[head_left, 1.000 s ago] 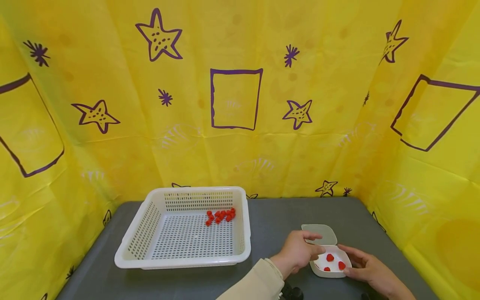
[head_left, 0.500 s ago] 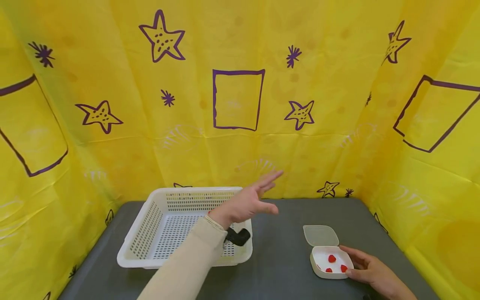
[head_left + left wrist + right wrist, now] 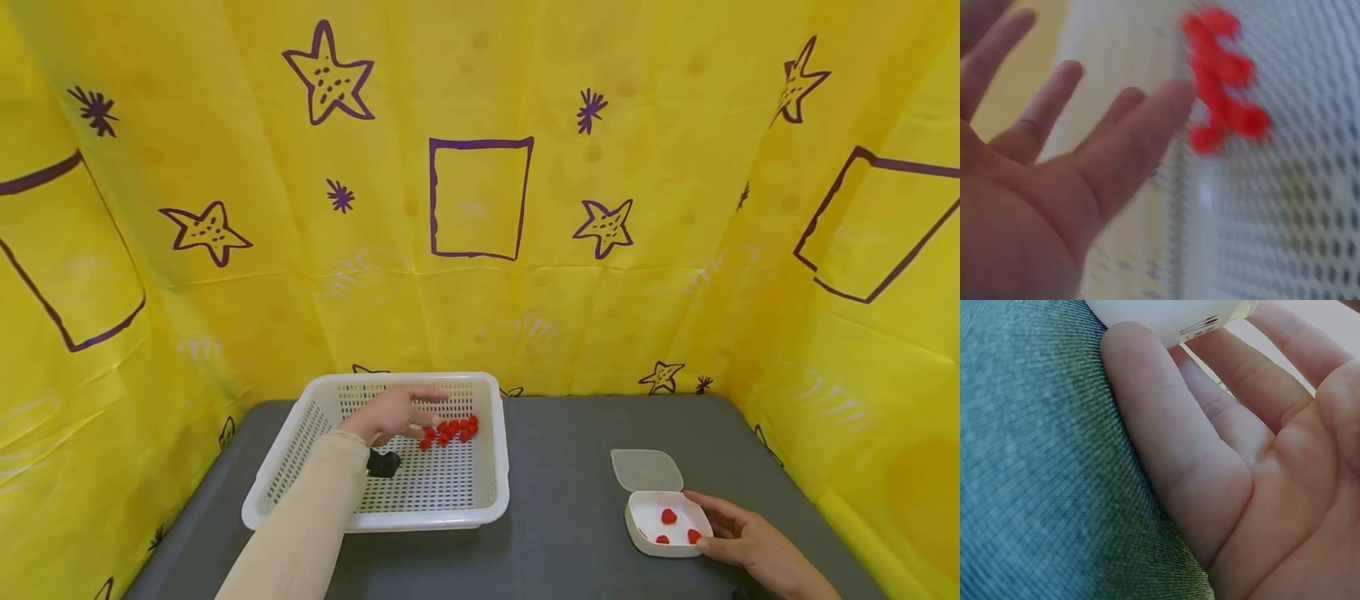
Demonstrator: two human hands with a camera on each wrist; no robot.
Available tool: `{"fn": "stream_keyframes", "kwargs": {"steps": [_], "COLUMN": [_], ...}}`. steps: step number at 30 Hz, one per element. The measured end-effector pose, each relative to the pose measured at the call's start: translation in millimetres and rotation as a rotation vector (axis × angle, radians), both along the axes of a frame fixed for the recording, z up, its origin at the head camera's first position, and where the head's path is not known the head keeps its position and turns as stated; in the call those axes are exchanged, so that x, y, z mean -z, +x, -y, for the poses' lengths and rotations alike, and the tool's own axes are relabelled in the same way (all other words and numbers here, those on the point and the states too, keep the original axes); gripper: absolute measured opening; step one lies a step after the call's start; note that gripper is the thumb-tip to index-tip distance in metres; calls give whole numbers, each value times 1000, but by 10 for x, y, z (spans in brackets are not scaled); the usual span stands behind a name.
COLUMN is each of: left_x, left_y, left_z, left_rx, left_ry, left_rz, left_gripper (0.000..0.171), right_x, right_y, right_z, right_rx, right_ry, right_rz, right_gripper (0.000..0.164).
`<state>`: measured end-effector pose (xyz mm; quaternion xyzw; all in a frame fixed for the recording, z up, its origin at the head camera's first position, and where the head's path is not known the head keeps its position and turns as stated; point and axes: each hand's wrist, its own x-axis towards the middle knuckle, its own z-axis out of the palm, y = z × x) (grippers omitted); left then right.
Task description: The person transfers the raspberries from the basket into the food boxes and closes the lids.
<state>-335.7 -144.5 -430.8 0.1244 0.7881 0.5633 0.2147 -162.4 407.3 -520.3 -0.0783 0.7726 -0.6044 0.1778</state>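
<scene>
My left hand reaches over a white perforated plastic basket, fingers spread and holding nothing. Close to its fingertips, a cluster of small red raspberries lies in the basket's back right part. In the left wrist view the raspberries are blurred beside the thumb of the left hand. My right hand holds the right side of a small white box, thumb at the front and fingers behind. Several raspberries lie inside it. The right wrist view shows the thumb against the box wall.
The box's translucent lid is folded back behind it. Both containers stand on a grey cloth-covered table, the basket left of the box. Yellow curtains with star drawings enclose the back and sides.
My left hand has moved left from above the box to over the basket, near the raspberries there. The right hand stays at the box.
</scene>
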Motion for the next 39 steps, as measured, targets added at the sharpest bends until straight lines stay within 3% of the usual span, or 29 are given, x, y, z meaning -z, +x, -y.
{"fn": "stream_keyframes", "kwargs": {"steps": [3,7,14,19,27,35,39], "left_x": [180,319,457,510,545,559,552], "left_y": [-15,-14,-63,-108,-149,-152,-157], "left_z": [103,164,188,180,142,119,103], "left_rx": [-47,-87,-56,-44,-21,-18,-5], "left_ry": [-107,-206,-311,-411,-493,-528,-570], "left_rz": [15,28,-18,-56,-134,-176,-231], "left_gripper": [44,38,31,23,8,13,15], "right_x": [-3,1,19,14,20,14,5], "right_y": [-8,-25,-20,-19,-28,-17,-13], "right_z": [-5,-2,10,16,9,10,13], "right_rx": [17,45,42,41,39,24,21], "right_ry": [22,63,44,31,24,17,18], "right_rz": [24,42,26,17,23,12,4], "right_gripper": [62,63,64,64,64,64,64]}}
